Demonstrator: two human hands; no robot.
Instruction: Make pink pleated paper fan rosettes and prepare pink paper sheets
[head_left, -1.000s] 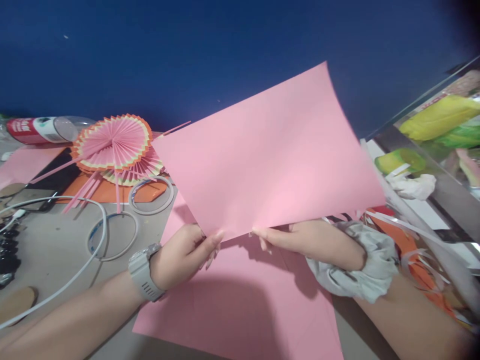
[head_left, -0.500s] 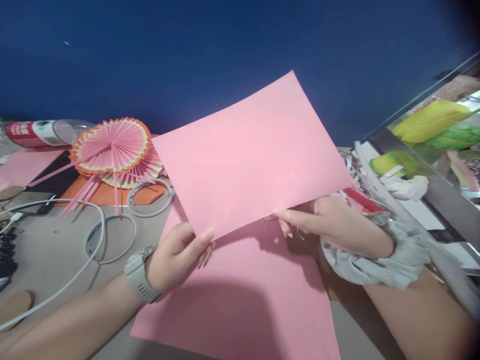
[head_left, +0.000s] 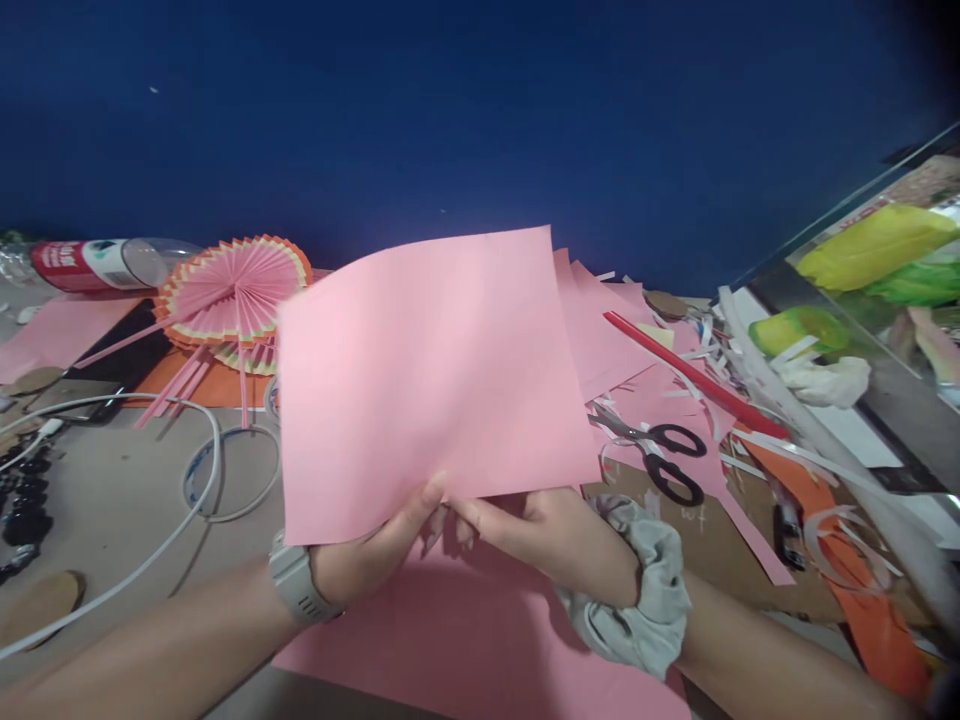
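Note:
A pink sheet of paper (head_left: 435,370) is held up, slightly curved, in front of me. My left hand (head_left: 375,550) pinches its lower edge near the middle, thumb in front. Close beside it, my right hand (head_left: 547,540) grips the same edge, and the fingertips of both hands nearly meet. Some of the fingers are hidden behind the sheet. Beneath my hands, a larger pink sheet (head_left: 465,650) lies flat on the table. Black-handled scissors (head_left: 652,450) rest to the right of the held sheet, blades partly apart.
Pleated paper fans (head_left: 240,290) and a plastic bottle (head_left: 97,262) lie at the left. Nearer are a tape roll (head_left: 232,475) and a white cable (head_left: 214,450). On the right are a red strip (head_left: 690,375), paper scraps, an orange strip (head_left: 862,600) and a clear bin (head_left: 892,370).
My right hand has moved left along the lower edge to meet my left hand. The sheet has swung left and lower and now bows, uncovering the scissors and scraps on the right.

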